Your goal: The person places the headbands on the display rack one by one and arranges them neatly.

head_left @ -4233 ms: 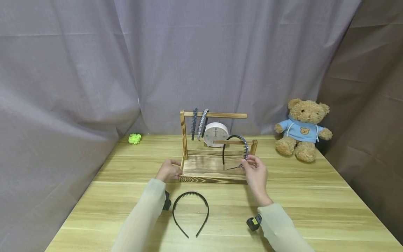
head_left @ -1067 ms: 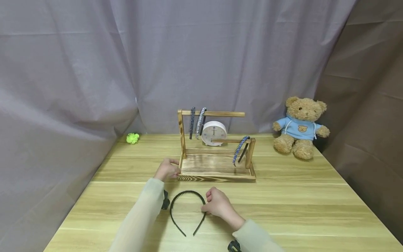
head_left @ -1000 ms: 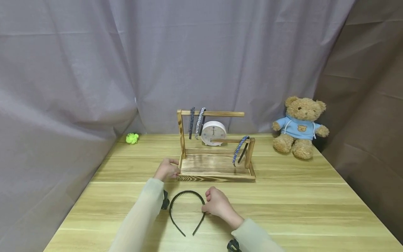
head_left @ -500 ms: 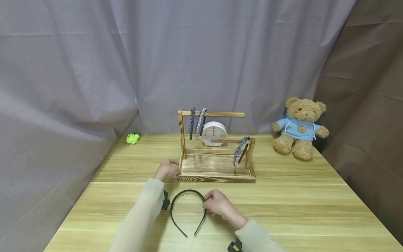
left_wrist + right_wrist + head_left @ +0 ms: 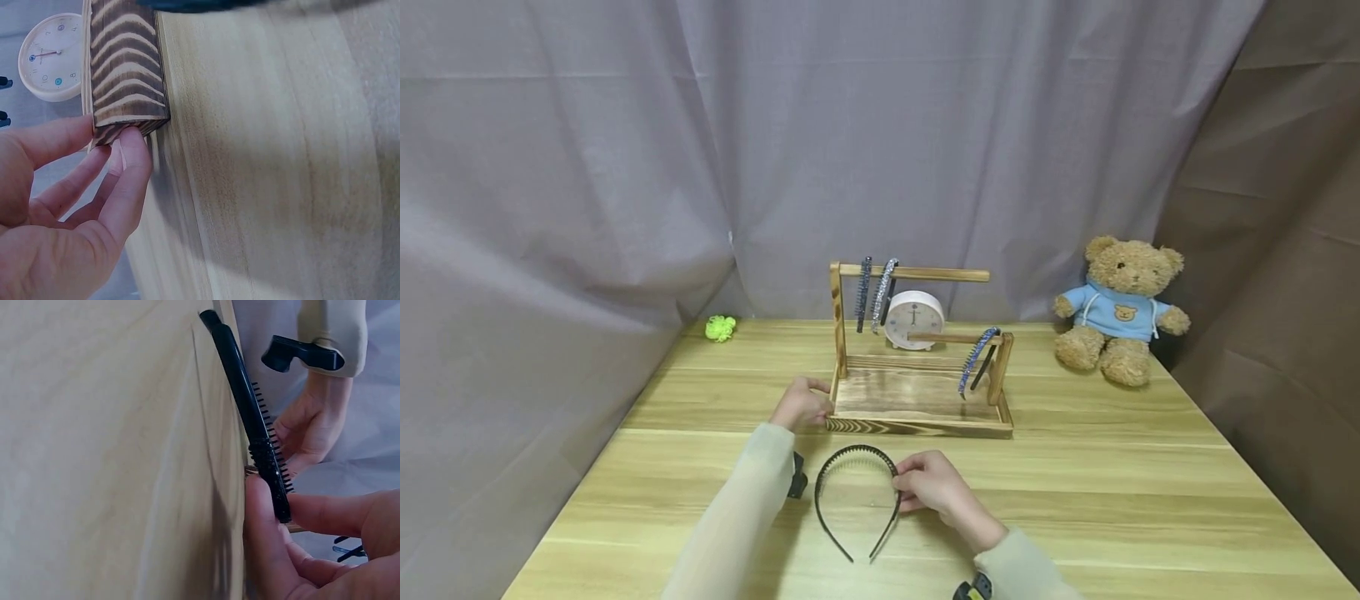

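In the head view my right hand (image 5: 934,486) pinches the right side of a black toothed headband (image 5: 859,448), its open ends facing me. The right wrist view has the thumb and fingers on the headband (image 5: 240,378), seen edge-on, with a shadow on the table beside it. My left hand (image 5: 805,402) holds the front left corner of a wooden headband rack (image 5: 917,428). Close up, its fingers pinch the rack's striped end (image 5: 128,69). A dark headband (image 5: 862,293) and a silver glittery headband (image 5: 882,296) hang on the upper bar. From the lower bar hangs a blue headband (image 5: 974,362).
Behind the rack stands a white round clock (image 5: 914,320). A teddy bear (image 5: 1120,310) in a blue hoodie sits at the back right of the table (image 5: 1120,500). At the back left lies a bright green toy (image 5: 720,328). Grey curtain (image 5: 880,150) closes off the back.
The blue headband, earlier in my right hand, now hangs on the lower bar. My right hand moved to the black headband and now has its upper part slightly raised. My left hand stayed put.
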### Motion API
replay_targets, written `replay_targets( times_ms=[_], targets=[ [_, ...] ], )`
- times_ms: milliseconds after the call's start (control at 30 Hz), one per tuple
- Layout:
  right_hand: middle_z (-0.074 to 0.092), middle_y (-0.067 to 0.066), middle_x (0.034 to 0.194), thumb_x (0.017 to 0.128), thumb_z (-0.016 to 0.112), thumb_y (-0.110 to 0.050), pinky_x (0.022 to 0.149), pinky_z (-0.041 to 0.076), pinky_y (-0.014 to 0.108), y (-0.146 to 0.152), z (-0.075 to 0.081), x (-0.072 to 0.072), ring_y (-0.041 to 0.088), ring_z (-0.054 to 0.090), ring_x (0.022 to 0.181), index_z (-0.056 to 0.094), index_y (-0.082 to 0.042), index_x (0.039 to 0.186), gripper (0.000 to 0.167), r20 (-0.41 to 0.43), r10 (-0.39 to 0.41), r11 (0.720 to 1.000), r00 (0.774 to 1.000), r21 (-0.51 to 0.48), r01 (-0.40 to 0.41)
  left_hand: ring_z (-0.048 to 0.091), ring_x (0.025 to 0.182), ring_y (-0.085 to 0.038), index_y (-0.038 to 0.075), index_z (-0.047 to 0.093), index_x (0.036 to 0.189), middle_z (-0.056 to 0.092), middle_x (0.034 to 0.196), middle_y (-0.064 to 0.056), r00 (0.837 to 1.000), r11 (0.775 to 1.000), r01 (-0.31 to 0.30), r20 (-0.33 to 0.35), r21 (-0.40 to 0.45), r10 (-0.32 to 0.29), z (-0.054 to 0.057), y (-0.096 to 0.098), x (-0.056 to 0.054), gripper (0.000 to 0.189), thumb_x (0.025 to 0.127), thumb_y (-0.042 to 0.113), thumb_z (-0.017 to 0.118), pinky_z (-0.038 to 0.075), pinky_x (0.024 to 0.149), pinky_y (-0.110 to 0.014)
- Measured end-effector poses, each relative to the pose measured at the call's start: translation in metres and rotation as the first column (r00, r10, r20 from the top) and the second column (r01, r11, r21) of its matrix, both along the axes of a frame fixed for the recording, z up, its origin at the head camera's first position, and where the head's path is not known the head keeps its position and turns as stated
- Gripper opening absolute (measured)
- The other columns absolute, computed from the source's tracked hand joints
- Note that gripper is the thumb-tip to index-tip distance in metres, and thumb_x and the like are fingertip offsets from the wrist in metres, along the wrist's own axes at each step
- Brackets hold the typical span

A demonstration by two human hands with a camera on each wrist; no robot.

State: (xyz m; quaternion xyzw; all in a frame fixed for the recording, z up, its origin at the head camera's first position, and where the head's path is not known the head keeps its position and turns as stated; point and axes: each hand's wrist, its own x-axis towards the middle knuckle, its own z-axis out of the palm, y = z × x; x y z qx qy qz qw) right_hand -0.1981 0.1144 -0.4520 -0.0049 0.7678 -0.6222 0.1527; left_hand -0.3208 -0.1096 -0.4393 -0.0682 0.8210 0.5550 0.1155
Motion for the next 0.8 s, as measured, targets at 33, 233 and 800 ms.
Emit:
replay_targets(
  times_ms=[33,233,800],
  targets=[
    [0.061,0.018,0.085,0.086,0.06,0.005,0.064,0.062,0.035,0.001,0.001,0.0,0.016,0.058,0.065,0.057,0.018,0.106,0.024,-0.004,-0.008,1.0,1.0,-0.009,0.008,0.053,0.056,-0.01,-0.007,0.056,0.125,0.06,0.085,-0.013,1.0,1.0,0.002,-0.001,0.0,-0.002,0.0,0.0,0.0,0.042,0.083,-0.009,0.062,0.053,0.053,-0.017],
    [0.059,0.017,0.091,0.086,0.06,0.006,0.068,0.062,0.037,0.003,0.01,-0.001,0.018,0.059,0.068,0.057,0.016,0.11,0.026,-0.054,-0.072,0.997,0.996,-0.03,0.071,0.053,0.054,-0.01,-0.006,0.056,0.125,0.06,0.081,-0.012,1.0,1.0,0.003,0.004,0.008,-0.003,-0.002,0.0,-0.002,0.043,0.083,-0.01,0.062,0.053,0.053,-0.018],
    [0.064,0.019,0.099,0.087,0.063,0.005,0.07,0.062,0.035,0.007,0.016,-0.016,0.02,0.067,0.074,0.06,0.011,0.113,0.027,-0.285,-0.243,0.97,0.927,-0.1,0.223,0.054,0.06,-0.01,-0.006,0.057,0.125,0.06,0.086,-0.011,1.0,1.0,-0.014,-0.005,0.011,0.014,-0.001,0.002,0.001,0.038,0.087,-0.007,0.061,0.057,0.06,-0.021]
  ],
)
